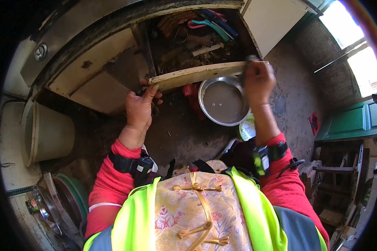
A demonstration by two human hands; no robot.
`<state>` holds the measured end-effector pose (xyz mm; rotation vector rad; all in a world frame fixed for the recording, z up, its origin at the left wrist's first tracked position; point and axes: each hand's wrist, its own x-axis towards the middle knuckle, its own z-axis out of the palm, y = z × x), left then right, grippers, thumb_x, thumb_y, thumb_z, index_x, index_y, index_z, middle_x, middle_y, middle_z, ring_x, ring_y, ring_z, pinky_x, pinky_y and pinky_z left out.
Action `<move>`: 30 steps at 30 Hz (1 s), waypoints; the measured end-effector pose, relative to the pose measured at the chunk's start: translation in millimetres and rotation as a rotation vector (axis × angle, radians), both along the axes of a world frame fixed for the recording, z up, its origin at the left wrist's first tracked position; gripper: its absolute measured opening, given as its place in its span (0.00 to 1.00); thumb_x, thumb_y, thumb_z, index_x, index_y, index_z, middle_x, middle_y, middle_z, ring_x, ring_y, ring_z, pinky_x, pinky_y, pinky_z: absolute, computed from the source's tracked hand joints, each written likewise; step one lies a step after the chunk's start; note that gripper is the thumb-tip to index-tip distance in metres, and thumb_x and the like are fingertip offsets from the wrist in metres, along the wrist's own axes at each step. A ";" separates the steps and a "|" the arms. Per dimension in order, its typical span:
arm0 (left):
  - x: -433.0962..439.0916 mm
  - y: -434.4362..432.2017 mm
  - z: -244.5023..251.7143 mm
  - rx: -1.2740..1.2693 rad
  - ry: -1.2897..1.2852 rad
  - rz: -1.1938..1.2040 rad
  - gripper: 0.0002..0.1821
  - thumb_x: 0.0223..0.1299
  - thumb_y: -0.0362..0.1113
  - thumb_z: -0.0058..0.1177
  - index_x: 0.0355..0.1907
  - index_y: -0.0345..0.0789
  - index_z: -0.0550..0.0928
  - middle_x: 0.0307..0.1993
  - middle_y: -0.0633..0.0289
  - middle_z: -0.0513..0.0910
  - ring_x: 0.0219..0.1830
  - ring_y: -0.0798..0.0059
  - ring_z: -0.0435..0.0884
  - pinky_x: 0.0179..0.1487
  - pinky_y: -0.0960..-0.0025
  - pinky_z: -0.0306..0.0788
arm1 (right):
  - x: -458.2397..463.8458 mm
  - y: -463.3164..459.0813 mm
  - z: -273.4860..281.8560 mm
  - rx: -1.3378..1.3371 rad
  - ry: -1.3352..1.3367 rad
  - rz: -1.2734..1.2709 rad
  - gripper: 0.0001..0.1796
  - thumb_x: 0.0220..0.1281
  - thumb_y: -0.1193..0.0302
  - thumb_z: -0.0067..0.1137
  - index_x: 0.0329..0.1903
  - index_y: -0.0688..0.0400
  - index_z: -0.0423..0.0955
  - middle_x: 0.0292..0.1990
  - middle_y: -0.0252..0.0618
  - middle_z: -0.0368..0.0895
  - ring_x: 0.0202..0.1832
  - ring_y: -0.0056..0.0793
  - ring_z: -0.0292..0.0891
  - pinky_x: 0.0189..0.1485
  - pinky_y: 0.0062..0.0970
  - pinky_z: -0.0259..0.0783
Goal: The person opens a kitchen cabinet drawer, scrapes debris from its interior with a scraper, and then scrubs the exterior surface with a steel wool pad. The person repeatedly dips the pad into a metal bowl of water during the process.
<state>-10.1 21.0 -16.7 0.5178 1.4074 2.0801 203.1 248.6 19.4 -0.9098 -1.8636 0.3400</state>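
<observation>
A worn wooden drawer [201,73] is pulled out of the cabinet in front of me, its pale front board grimy along the top edge. My left hand [141,105] grips the board's left corner, thumb in front. At the right end, my right hand [260,78] is closed around a dark grey wad [252,58] and presses it to the board's top edge; motion blur hides what the wad is. Inside the dirty drawer lie a pale-handled tool [207,49], a teal plastic handle [212,26] and several brown pieces [176,22].
Below the drawer a metal basin [202,106] of murky water stands on the floor, next to a green-rimmed container [247,127] of white contents. A red plastic bag [191,94] is beside the basin. At left are a pale bucket [55,131] and stacked basins [70,194]; a wooden rack [336,175] stands right.
</observation>
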 end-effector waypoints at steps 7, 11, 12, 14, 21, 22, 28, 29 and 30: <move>-1.0 -0.6 0.2 -0.015 0.056 -0.007 0.16 0.53 0.36 0.64 0.40 0.35 0.75 0.33 0.61 0.80 0.28 0.72 0.80 0.26 0.69 0.75 | 5.8 13.8 0.1 -0.083 0.222 -0.084 0.01 0.51 0.77 0.57 0.29 0.61 0.75 0.27 0.44 0.77 0.28 0.36 0.75 0.33 0.28 0.71; -3.1 -0.1 -0.7 -0.009 0.046 0.001 0.16 0.52 0.36 0.64 0.40 0.35 0.75 0.33 0.61 0.80 0.28 0.73 0.80 0.26 0.69 0.75 | 11.6 20.5 -8.7 0.166 0.027 0.096 0.02 0.51 0.77 0.56 0.30 0.61 0.75 0.29 0.44 0.77 0.30 0.36 0.76 0.35 0.27 0.72; -3.2 -0.6 -0.6 -0.017 0.042 -0.010 0.16 0.53 0.36 0.64 0.40 0.35 0.75 0.33 0.61 0.79 0.28 0.73 0.80 0.26 0.69 0.75 | 13.6 23.9 -8.4 0.149 0.077 0.061 0.02 0.51 0.77 0.56 0.30 0.61 0.75 0.29 0.44 0.77 0.30 0.35 0.77 0.35 0.27 0.72; -2.9 -0.2 0.1 -0.018 0.044 -0.028 0.15 0.53 0.36 0.64 0.40 0.36 0.75 0.33 0.62 0.79 0.28 0.74 0.79 0.26 0.69 0.75 | 14.5 26.1 -8.8 0.109 0.095 0.030 0.03 0.51 0.76 0.57 0.30 0.61 0.76 0.28 0.44 0.77 0.29 0.33 0.77 0.34 0.26 0.72; 0.0 0.5 2.6 0.013 0.013 0.016 0.15 0.52 0.33 0.64 0.39 0.37 0.73 0.33 0.62 0.78 0.27 0.74 0.78 0.26 0.71 0.74 | 9.8 21.4 0.5 -0.018 0.053 0.038 0.03 0.53 0.74 0.58 0.29 0.61 0.77 0.25 0.43 0.78 0.27 0.28 0.75 0.32 0.25 0.71; 0.6 0.0 3.0 0.018 0.022 0.006 0.15 0.52 0.33 0.64 0.39 0.37 0.73 0.32 0.63 0.78 0.27 0.74 0.78 0.26 0.71 0.74 | 10.9 22.5 1.0 0.056 0.125 0.052 0.03 0.53 0.74 0.58 0.29 0.60 0.77 0.25 0.41 0.78 0.27 0.26 0.75 0.32 0.24 0.71; -0.8 0.1 2.2 0.007 0.050 -0.008 0.14 0.53 0.33 0.63 0.39 0.37 0.73 0.32 0.63 0.78 0.27 0.75 0.78 0.26 0.72 0.74 | 22.2 49.1 -12.0 -0.214 0.233 -0.114 0.06 0.53 0.73 0.59 0.31 0.63 0.76 0.25 0.40 0.81 0.29 0.19 0.75 0.33 0.21 0.71; -1.5 0.9 1.5 -0.011 0.039 -0.013 0.14 0.53 0.34 0.63 0.39 0.37 0.73 0.32 0.63 0.78 0.27 0.75 0.78 0.26 0.72 0.74 | 22.9 52.1 -15.5 -0.146 0.287 -0.076 0.06 0.54 0.73 0.59 0.31 0.64 0.76 0.25 0.40 0.81 0.29 0.18 0.75 0.34 0.20 0.71; -1.6 1.1 0.4 -0.009 0.034 -0.013 0.14 0.54 0.34 0.63 0.39 0.37 0.73 0.32 0.63 0.78 0.27 0.75 0.78 0.26 0.72 0.74 | 23.8 55.1 -18.0 -0.133 0.189 -0.167 0.07 0.55 0.73 0.58 0.32 0.65 0.76 0.25 0.37 0.81 0.30 0.15 0.73 0.34 0.19 0.70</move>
